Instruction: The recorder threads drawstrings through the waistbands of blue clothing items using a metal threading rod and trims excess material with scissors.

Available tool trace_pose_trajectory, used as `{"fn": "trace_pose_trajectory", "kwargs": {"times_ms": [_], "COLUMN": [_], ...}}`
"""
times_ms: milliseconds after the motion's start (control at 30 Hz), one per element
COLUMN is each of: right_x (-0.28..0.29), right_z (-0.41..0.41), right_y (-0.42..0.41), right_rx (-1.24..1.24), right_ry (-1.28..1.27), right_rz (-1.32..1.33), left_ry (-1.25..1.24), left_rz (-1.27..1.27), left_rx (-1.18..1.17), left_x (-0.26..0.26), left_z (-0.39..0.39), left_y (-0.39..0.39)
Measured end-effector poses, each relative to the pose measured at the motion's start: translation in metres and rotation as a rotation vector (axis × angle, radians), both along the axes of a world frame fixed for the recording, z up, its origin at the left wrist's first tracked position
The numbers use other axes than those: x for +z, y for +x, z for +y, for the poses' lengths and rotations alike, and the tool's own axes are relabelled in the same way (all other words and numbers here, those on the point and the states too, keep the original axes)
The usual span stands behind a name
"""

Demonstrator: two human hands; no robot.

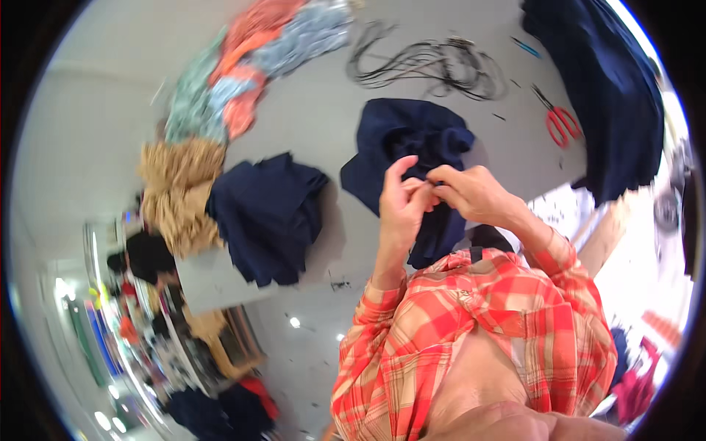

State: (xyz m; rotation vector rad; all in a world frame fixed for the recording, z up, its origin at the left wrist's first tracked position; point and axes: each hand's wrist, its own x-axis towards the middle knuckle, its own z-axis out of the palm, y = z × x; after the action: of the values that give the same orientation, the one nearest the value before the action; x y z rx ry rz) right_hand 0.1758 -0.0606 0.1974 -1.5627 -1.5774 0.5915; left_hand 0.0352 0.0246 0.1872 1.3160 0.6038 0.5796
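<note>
My left hand (pixel 404 201) and my right hand (pixel 471 194) meet fingertip to fingertip above a crumpled navy cloth piece (pixel 411 118). A small dark bit (pixel 429 181) shows between the pinched fingers; whether it is thread or an edge of the cloth cannot be told. The left index finger points up, apart from the others. Below the hands, a navy part (pixel 438 237) hangs over the table edge towards my waist. Left of it, a second navy cloth bundle (pixel 270 215) lies on the grey table (pixel 309 116).
Red-handled scissors (pixel 561 124), a blue slim tool (pixel 527 47) and a tangle of black cords (pixel 436 66) lie beyond. A navy fabric pile (pixel 601 93) drapes over the right edge. Tan cloth bundles (pixel 182 193) and coral, green and light-blue cloths (pixel 240 82) line the left.
</note>
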Motion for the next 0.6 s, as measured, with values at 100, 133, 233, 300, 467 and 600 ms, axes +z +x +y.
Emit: {"fn": "trace_pose_trajectory", "kwargs": {"times_ms": [100, 133, 233, 300, 467, 600], "right_x": [-0.007, -0.012, -0.009, -0.012, -0.022, -0.029], "right_z": [-0.008, -0.01, -0.018, -0.021, -0.023, -0.024], "right_y": [0.007, 0.011, 0.025, 0.033, 0.064, 0.092], "right_rx": [-0.077, -0.091, -0.11, -0.095, -0.106, -0.013], "right_ry": [0.075, 0.058, 0.013, 0.071, 0.023, -0.057], "right_rz": [0.048, 0.156, 0.356, 0.504, 0.631, 0.904], "left_ry": [0.011, 0.02, 0.207, 0.131, 0.153, 0.24], "left_rz": [0.021, 0.026, 0.166, 0.134, 0.203, 0.154], "left_rx": [-0.125, -0.12, -0.149, -0.202, -0.274, -0.195], "left_x": [0.006, 0.005, 0.002, 0.008, 0.008, -0.001], "left_z": [-0.003, -0.006, -0.012, -0.016, -0.017, -0.019], "left_y": [0.009, 0.016, 0.027, 0.037, 0.064, 0.085]}}
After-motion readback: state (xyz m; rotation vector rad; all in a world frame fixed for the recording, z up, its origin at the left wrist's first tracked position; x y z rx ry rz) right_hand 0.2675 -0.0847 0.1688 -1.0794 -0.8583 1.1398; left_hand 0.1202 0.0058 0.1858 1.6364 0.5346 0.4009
